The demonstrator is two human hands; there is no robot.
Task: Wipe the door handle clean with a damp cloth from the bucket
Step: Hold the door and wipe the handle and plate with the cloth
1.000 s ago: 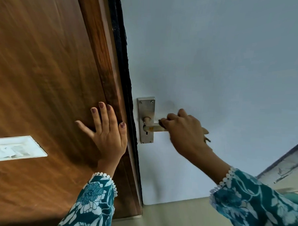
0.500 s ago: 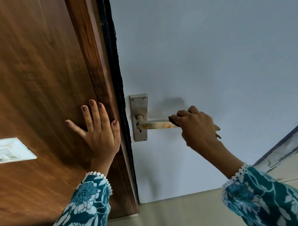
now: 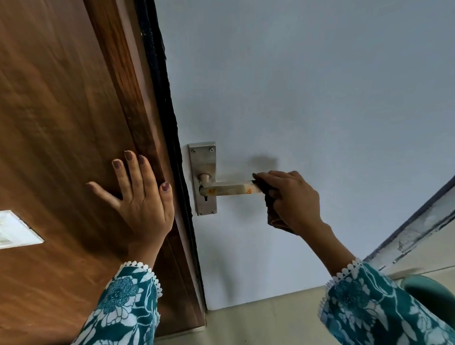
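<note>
A metal lever door handle [image 3: 228, 189] with orange rust spots juts right from its steel backplate [image 3: 203, 161] on a pale blue-white door [image 3: 315, 98]. My right hand [image 3: 293, 198] is closed around a dark brown cloth [image 3: 268, 197], which wraps the handle's free end. Most of the lever is bare. My left hand [image 3: 139, 194] lies flat with fingers spread on the brown wooden panel [image 3: 54, 112], just left of the door's dark edge strip [image 3: 169, 109].
A white switch plate [image 3: 7, 230] sits in the wooden panel at the lower left. Beige floor [image 3: 261, 327] shows below the door. A teal rounded object [image 3: 432, 293], perhaps the bucket, peeks in at the lower right by a worn frame [image 3: 422, 227].
My right hand has slid the cloth rightward along the lever, from near the backplate out to its free end, uncovering the rusty lever. My left hand has stayed flat on the wood.
</note>
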